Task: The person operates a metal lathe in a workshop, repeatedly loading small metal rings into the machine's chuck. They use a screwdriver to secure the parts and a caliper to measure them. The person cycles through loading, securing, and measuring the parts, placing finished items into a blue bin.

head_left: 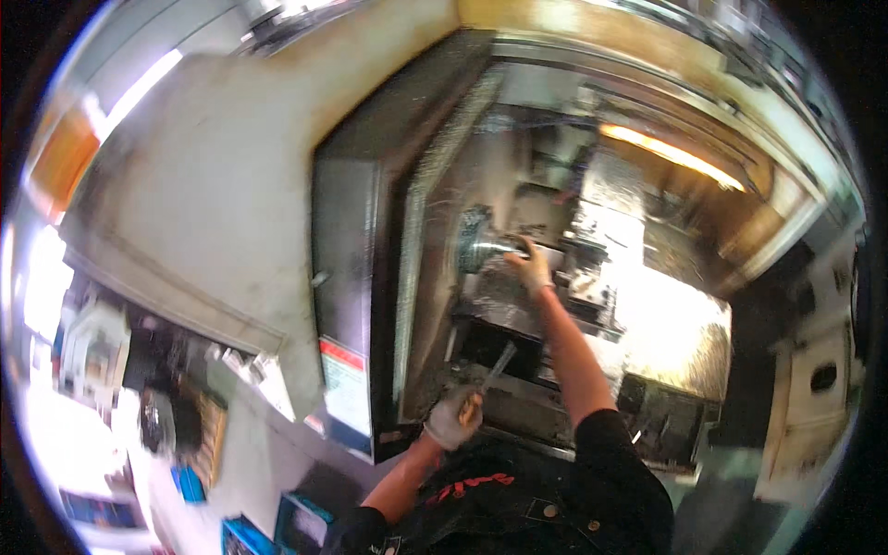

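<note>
My left hand (453, 419), in a pale glove, is closed around a hand tool (500, 363) with a yellowish handle and a slim grey shaft. The shaft points up and away from me, over the machine's lower front edge; blur hides its exact kind. My right arm reaches into the open lathe. There my right hand (531, 266), also in a pale glove, has its fingers curled at the end of a shiny round metal workpiece (490, 246). That workpiece sticks out from the dark chuck (472, 239) on the left wall of the work space.
A large sliding door (347, 277) stands left of the opening. Right of the chuck are the tool turret (587, 268) and bright metal covers (680, 328). A lit lamp (671, 155) glows at the back. Blue crates (248, 535) sit on the floor at lower left.
</note>
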{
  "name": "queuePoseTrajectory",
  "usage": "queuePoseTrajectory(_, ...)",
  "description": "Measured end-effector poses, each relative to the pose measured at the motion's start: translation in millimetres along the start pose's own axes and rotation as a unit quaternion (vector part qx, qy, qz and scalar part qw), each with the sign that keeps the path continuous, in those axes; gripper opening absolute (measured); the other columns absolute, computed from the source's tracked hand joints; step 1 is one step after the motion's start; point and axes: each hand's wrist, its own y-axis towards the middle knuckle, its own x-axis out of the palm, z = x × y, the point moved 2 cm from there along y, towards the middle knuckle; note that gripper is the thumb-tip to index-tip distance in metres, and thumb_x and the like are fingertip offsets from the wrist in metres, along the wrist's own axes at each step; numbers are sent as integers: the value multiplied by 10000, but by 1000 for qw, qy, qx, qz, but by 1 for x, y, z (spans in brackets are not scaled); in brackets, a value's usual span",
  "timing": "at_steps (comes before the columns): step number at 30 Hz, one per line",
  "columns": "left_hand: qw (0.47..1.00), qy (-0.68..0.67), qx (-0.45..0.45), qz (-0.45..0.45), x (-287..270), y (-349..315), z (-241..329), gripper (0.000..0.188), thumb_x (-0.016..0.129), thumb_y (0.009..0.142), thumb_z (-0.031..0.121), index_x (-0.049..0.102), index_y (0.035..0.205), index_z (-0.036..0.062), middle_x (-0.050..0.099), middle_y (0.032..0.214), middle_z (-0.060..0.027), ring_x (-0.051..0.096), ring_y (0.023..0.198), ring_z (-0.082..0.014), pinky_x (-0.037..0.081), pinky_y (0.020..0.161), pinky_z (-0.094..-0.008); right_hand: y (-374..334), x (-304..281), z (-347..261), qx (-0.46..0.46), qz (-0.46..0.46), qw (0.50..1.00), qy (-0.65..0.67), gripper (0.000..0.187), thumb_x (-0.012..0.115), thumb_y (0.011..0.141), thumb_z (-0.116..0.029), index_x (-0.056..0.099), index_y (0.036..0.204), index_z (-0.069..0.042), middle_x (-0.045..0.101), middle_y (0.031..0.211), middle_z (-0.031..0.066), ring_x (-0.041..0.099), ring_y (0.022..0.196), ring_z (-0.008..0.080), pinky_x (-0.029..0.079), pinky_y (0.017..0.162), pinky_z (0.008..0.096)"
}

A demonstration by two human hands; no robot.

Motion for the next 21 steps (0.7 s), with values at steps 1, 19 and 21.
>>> queuePoseTrajectory(1,997,-1,54,-62,-8,-11,11,320,632,758,177,565,1049,61,622,909,-163,622,820,-345,496,711,-415,15,-23,28,-2,17,999,30,633,750,733,-293,492,1288,-134,610,1141,158,580,1045,268,448,903,356)
queuePoseTrajectory(19,914,359,136,133,-327,-84,21,270,616,565,35,572,832,40,412,1309,-262,575,850,-396,464,737,-427,24,-7,12,92,-64,980,163,527,682,833,-230,485,1317,-165,655,910,36,557,542,103,410,435,251)
queuePoseTrajectory(21,930,335,98,120,-330,-83,32,276,587,593,-2,550,865,31,384,1327,-295,584,919,-396,476,761,-424,18,5,9,123,-88,972,182,526,672,840,-230,476,1325,-167,658,903,37,561,535,107,415,439,251)
